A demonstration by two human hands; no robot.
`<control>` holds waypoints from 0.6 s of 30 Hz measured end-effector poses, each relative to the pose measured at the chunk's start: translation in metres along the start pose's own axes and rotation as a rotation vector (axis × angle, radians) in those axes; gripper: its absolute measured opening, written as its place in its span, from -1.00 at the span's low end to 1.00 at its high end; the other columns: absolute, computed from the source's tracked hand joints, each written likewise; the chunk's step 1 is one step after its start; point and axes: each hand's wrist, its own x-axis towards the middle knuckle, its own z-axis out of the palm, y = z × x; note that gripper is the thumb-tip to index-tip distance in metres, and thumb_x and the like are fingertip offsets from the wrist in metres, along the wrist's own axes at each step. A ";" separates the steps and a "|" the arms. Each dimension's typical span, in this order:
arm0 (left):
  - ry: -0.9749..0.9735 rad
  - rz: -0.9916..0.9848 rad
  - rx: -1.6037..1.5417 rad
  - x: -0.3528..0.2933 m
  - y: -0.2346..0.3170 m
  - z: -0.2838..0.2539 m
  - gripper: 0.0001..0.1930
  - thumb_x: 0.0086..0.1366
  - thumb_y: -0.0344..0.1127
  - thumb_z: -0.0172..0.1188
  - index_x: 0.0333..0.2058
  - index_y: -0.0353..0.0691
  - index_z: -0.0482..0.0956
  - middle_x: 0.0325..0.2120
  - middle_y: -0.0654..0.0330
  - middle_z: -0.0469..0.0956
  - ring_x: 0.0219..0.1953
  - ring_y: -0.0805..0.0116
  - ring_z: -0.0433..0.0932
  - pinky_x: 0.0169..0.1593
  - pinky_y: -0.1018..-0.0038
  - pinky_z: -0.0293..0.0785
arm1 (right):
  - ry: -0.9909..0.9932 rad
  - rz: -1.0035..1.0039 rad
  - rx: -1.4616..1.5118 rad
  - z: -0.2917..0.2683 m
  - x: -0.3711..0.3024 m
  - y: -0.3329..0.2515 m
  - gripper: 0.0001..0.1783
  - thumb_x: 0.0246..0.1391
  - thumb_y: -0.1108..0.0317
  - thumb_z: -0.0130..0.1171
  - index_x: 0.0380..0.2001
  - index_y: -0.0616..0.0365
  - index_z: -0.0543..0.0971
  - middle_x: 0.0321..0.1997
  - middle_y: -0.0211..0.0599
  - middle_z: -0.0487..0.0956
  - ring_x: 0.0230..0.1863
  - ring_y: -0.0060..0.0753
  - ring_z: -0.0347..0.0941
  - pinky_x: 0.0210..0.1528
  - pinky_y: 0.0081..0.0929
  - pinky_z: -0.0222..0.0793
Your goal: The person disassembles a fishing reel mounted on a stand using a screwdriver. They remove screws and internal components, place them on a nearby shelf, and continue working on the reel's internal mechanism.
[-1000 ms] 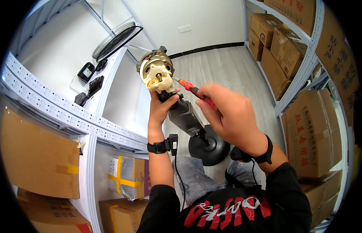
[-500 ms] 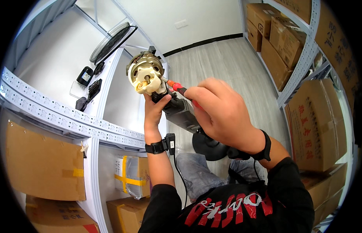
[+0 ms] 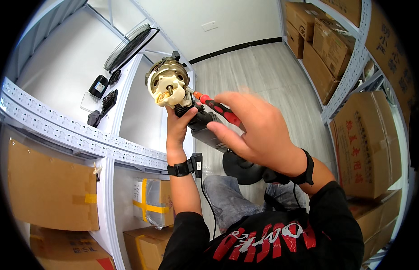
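Note:
An electric fan stands in front of me with its motor head point(image 3: 168, 81) bared, showing a metal casing and a cream plastic gear part point(image 3: 169, 92). My left hand point(image 3: 178, 123) grips it just beneath the head, thumb across the black neck; its other fingers are mostly hidden. A red-and-black screwdriver point(image 3: 220, 109) points at the right side of the motor head, its orange collar and metal shank showing. Around the handle's rear end, my right hand point(image 3: 259, 128) keeps a loose hold, with thumb and forefinger apart. Whether the tip sits in a screw is too small to tell.
A fan grille point(image 3: 130, 47), a black rounded cover point(image 3: 98, 87) and a black bit case point(image 3: 109, 102) lie on the white shelf at left. The fan's round black base point(image 3: 243, 168) rests near my legs. Cardboard boxes point(image 3: 364, 144) fill the right rack.
My right hand's fingers have loosened and spread from the screwdriver, uncovering more of its handle. The motor head has shifted up very slightly; my left hand keeps its hold.

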 end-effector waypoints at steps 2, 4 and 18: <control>0.023 -0.009 0.000 0.001 0.000 0.002 -0.27 0.21 -0.45 0.31 0.32 -0.26 0.18 0.16 0.03 0.46 0.20 0.20 0.45 0.32 0.30 0.31 | -0.005 0.015 0.009 0.003 -0.002 0.004 -0.70 0.02 0.48 0.29 -0.13 0.15 0.56 -0.40 -0.24 0.52 -0.46 -0.19 0.46 -0.42 -0.36 0.36; 0.031 -0.005 0.011 0.001 0.002 0.004 -0.29 0.20 -0.46 0.31 0.30 -0.28 0.21 0.15 0.04 0.47 0.20 0.19 0.45 0.32 0.29 0.31 | 0.016 -0.024 -0.001 0.004 -0.004 0.009 -0.69 0.03 0.44 0.31 -0.12 0.15 0.56 -0.40 -0.24 0.53 -0.47 -0.20 0.46 -0.43 -0.37 0.35; 0.054 0.011 -0.047 0.004 -0.003 0.001 -0.25 0.13 -0.46 0.42 0.23 -0.20 0.18 -0.14 0.10 0.61 -0.13 0.28 0.66 0.02 0.38 0.57 | 0.051 -0.086 -0.067 0.005 -0.003 0.012 -0.73 0.06 0.40 0.30 -0.14 0.10 0.54 -0.49 -0.25 0.50 -0.49 -0.17 0.46 -0.47 -0.27 0.31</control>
